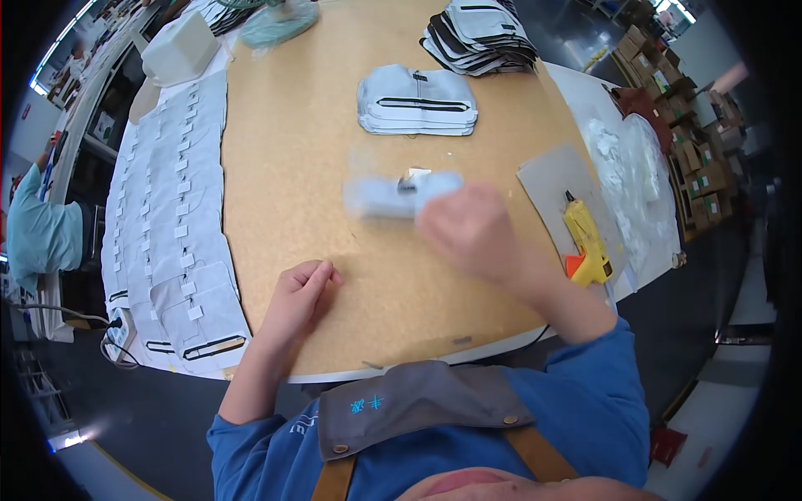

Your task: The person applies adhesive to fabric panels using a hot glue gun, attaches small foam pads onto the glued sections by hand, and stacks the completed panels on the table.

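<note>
My right hand (469,224) is closed on the right end of a light grey fabric piece (380,196), smeared by motion, over the middle of the table. A small white tag (419,173) shows at the piece's upper edge. My left hand (302,290) rests near the table's front, fingers curled in and thumb on top; nothing shows in it. Beyond the fabric piece lies a stack of grey fabric panels (418,118), each with a black-edged slot. To the right, a yellow glue gun (587,238) with an orange part lies on a grey board (545,179).
Grey fabric with rows of white tags (171,225) covers the left side. A white bin (180,50) stands at the back left. Black-and-white panels (480,37) are piled at the far right. Clear plastic (639,175) lies right. A person (46,221) is at the far left.
</note>
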Motion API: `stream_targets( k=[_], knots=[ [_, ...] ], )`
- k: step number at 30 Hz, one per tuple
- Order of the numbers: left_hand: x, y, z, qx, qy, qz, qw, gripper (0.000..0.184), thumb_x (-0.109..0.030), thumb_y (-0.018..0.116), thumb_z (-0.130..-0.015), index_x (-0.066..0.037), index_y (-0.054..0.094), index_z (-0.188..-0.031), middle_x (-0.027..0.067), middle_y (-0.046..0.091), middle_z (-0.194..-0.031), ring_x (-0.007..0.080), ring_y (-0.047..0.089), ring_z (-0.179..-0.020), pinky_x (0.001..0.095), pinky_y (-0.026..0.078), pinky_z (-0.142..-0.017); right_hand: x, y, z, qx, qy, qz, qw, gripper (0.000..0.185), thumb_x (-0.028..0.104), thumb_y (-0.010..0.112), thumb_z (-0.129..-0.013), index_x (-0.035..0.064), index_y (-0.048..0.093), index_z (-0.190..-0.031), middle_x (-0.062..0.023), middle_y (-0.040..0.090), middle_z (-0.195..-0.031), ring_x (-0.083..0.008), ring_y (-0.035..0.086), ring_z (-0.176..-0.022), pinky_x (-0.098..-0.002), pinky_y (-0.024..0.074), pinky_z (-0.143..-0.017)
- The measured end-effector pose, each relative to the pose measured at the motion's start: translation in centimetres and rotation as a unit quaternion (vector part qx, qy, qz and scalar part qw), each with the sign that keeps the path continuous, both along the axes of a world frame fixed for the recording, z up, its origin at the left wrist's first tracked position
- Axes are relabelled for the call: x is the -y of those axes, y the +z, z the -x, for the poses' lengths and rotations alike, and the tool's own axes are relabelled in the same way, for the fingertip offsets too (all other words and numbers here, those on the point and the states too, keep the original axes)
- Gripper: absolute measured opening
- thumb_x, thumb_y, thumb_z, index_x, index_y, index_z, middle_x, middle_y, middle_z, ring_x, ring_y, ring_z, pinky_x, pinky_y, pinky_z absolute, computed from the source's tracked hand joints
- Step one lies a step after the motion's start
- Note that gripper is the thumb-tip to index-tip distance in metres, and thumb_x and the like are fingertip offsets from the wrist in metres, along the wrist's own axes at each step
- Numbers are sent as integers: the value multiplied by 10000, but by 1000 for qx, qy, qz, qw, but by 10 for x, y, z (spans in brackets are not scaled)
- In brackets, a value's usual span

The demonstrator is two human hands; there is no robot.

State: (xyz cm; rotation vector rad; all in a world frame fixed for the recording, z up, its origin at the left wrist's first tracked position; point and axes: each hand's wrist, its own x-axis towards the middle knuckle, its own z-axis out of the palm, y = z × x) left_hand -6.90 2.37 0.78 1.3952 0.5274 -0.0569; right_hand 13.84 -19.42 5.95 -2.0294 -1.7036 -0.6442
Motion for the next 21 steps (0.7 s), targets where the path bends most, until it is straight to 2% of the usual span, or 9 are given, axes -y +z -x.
stream_targets(
  k=[1, 3, 5, 7, 8, 10, 12, 15, 21],
  knots=[
    [2, -2, 0, 50, 1, -186, 981, 296, -328, 576, -1006, -54, 676, -1057, -38, 396, -558, 76, 401, -500, 248, 344, -457, 5, 2, 12, 0, -1, 0, 1000, 110, 199, 724, -819, 135, 637, -796, -17, 654, -813, -213, 623, -736, -397, 443, -696],
    [9, 9, 0, 32, -31, -275, 961, 320, -365, 613, -973, -85, 680, -1114, -18, 443, -585, 101, 460, -528, 270, 391, -484, 10, 4, 29, -129, 52, -11, 990, 109, 219, 707, -838, 132, 651, -805, -12, 652, -800, -210, 619, -726, -386, 450, -721],
    [19, 13, -3, 17, -62, -362, 930, 369, -402, 651, -939, -117, 683, -1172, 3, 491, -612, 126, 519, -555, 291, 438, -510, 4, 0, 0, -121, -12, 1, 993, 122, 226, 721, -841, 112, 680, -859, -28, 680, -862, -232, 645, -793, -387, 468, -769],
    [30, 11, -8, 137, -133, -571, 799, 488, -484, 700, -848, -185, 681, -1234, 31, 563, -691, 178, 589, -609, 323, 486, -546, -16, -10, -50, -109, -94, -4, 990, 178, 242, 728, -849, 95, 708, -948, -58, 703, -975, -265, 663, -917, -393, 484, -855],
    [34, 8, -9, 140, -132, -573, 797, 488, -484, 700, -848, -185, 681, -1234, 31, 563, -691, 178, 589, -609, 323, 486, -546, -29, -20, -75, -107, -115, -19, 987, 199, 250, 721, -856, 97, 707, -982, -72, 699, -1025, -277, 654, -974, -398, 483, -893],
    [40, 0, -13, 150, -191, -646, 724, 570, -515, 713, -787, -198, 672, -1258, 26, 596, -727, 218, 624, -639, 338, 506, -549, -50, -44, -116, -81, -135, -45, 986, 233, 258, 716, -859, 100, 707, -1030, -84, 687, -1075, -286, 640, -1018, -405, 480, -916],
    [38, -9, -13, 188, -176, -647, 718, 568, -514, 706, -794, -199, 669, -1265, 20, 581, -727, 203, 623, -634, 328, 509, -545, -67, -68, -146, -50, -145, -80, 985, 271, 266, 711, -861, 103, 707, -1078, -97, 676, -1126, -295, 625, -1062, -413, 478, -939],
    [35, -2, -12, 172, -200, -649, 713, 541, -514, 683, -832, -188, 664, -1263, 17, 587, -718, 193, 628, -647, 327, 508, -547, -77, -92, -176, -122, -165, 33, 978, 333, 311, 717, -848, 116, 719, -1118, -75, 677, -1135, -298, 626, -1056, -423, 473, -936],
    [32, -5, -12, 183, -188, -630, 731, 563, -532, 671, -846, -190, 638, -1293, 9, 604, -730, 187, 634, -653, 314, 503, -550, -72, -73, -181, -148, -111, 37, 982, 286, 320, 697, -862, 99, 730, -1041, -82, 695, -1040, -313, 652, -954, -433, 495, -846]
  ],
)
